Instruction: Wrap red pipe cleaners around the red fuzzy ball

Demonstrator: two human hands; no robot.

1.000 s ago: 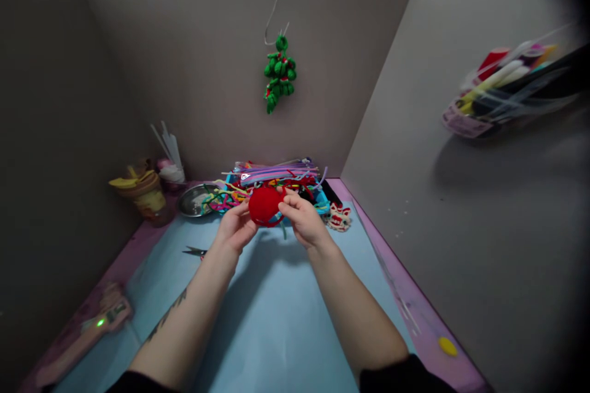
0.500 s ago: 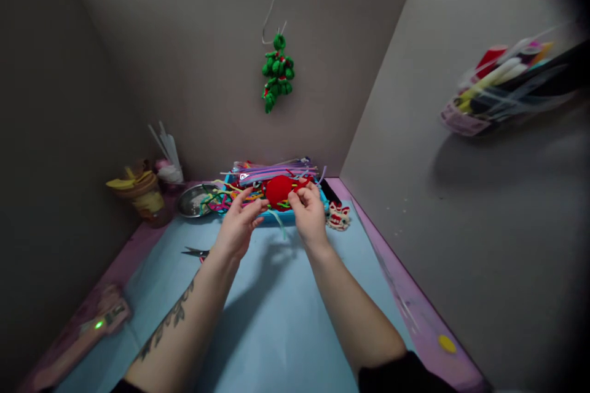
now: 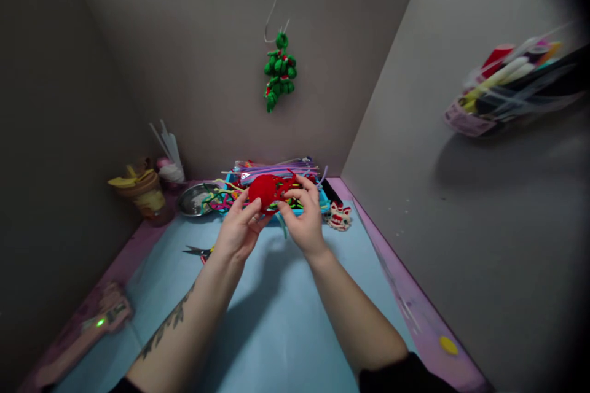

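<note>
My left grip (image 3: 237, 230) and right grip (image 3: 302, 218) both pinch the red fuzzy ball (image 3: 262, 190); pipe cleaner pile (image 3: 276, 171) just behind them, scissors (image 3: 197, 252) off left.

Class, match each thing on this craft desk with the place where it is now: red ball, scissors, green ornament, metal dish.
Things
1 red ball
2 scissors
3 green ornament
4 metal dish

Places
A hanging on the back wall
B next to the yellow cup
C held between the left hand and the right hand
D lying on the blue mat

Pairs: 1-C, 2-D, 3-A, 4-B
</note>
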